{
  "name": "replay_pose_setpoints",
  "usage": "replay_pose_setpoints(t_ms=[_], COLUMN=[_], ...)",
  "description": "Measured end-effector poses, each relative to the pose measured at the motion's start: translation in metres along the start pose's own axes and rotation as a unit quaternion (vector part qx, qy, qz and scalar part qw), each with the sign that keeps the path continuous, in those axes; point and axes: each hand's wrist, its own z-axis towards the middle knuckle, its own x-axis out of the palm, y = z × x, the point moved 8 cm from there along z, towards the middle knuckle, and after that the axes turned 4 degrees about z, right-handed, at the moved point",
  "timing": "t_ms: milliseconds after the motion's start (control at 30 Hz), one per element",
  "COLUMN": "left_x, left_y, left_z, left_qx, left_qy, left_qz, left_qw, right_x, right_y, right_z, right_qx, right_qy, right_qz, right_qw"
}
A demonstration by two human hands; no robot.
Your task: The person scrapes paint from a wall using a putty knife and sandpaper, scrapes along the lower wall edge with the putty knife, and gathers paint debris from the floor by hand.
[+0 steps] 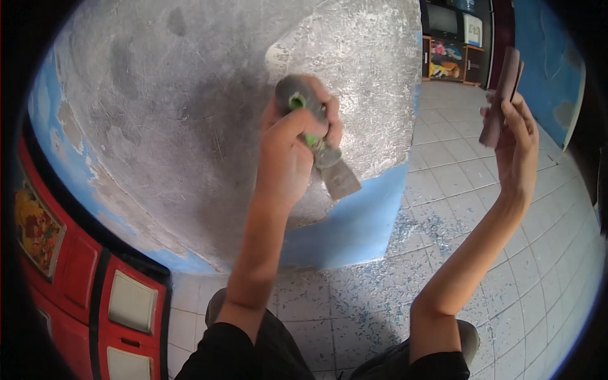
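Observation:
My left hand is wrapped round the dark and green handle of a paint scraper. Its flat metal blade points down and right, near the edge where bare grey plaster meets blue paint. Whether the blade touches the wall is unclear. Off to the right, my right hand is raised and closed on a flat mauve-brown folded piece, seen nearly edge-on. What kind of thing it is does not show clearly.
Blue and white paint flakes lie scattered over the tiled floor. A red cabinet stands close on the left. Farther back on the right are a shelf unit with a television and another blue wall.

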Motion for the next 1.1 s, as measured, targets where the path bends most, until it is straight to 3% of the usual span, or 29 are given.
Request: replay_pose_setpoints(t_ms=[67,133,200,267,333,400,467,633,767,933,1000,1067,1100], left_x=[-0.007,-0.013,-0.008,-0.008,-0.012,-0.004,0.013,0.053,0.07,0.089,0.086,0.074,0.065], left_y=[0.015,0.023,0.024,0.028,0.022,0.024,0.022,0.008,0.034,0.043,0.01,0.014,0.041], left_z=[-0.01,-0.024,-0.037,-0.05,-0.056,-0.058,-0.064,-0.062,-0.051,-0.046,-0.062,-0.06,-0.048], left_qx=[-0.021,-0.038,-0.008,0.02,0.11,0.143,0.183,0.212,0.219,0.232,0.292,0.315,0.281], left_qy=[0.07,0.003,0.071,0.011,-0.063,-0.058,-0.003,0.08,0.116,0.151,0.075,0.042,0.046], left_qz=[-0.046,-0.043,-0.106,-0.086,-0.039,-0.02,0.014,0.096,0.151,0.203,0.077,0.014,0.103], left_qw=[0.996,0.998,0.992,0.996,0.991,0.988,0.983,0.969,0.957,0.939,0.95,0.948,0.953], right_x=[-0.002,-0.002,-0.013,-0.03,-0.046,-0.081,-0.09,-0.079,-0.113,-0.158,-0.156,-0.129,-0.127], right_y=[-0.021,-0.03,-0.04,-0.047,-0.051,-0.056,-0.062,-0.07,-0.044,0.013,0.031,0.052,0.055], right_z=[-0.017,-0.026,-0.031,-0.038,-0.043,-0.059,-0.066,-0.073,-0.085,-0.115,-0.118,-0.108,-0.106], right_qx=[0.031,0.037,0.043,0.045,0.039,0.01,-0.05,-0.035,-0.07,-0.193,-0.213,-0.223,-0.223], right_qy=[0.016,-0.002,-0.035,-0.056,-0.078,-0.264,-0.347,-0.377,-0.407,-0.412,-0.39,-0.335,-0.328], right_qz=[0.048,0.089,0.075,0.066,0.05,0.078,0.161,0.159,0.113,0.12,0.15,0.057,0.013], right_qw=[0.998,0.995,0.996,0.995,0.995,0.961,0.922,0.912,0.904,0.883,0.883,0.914,0.918])
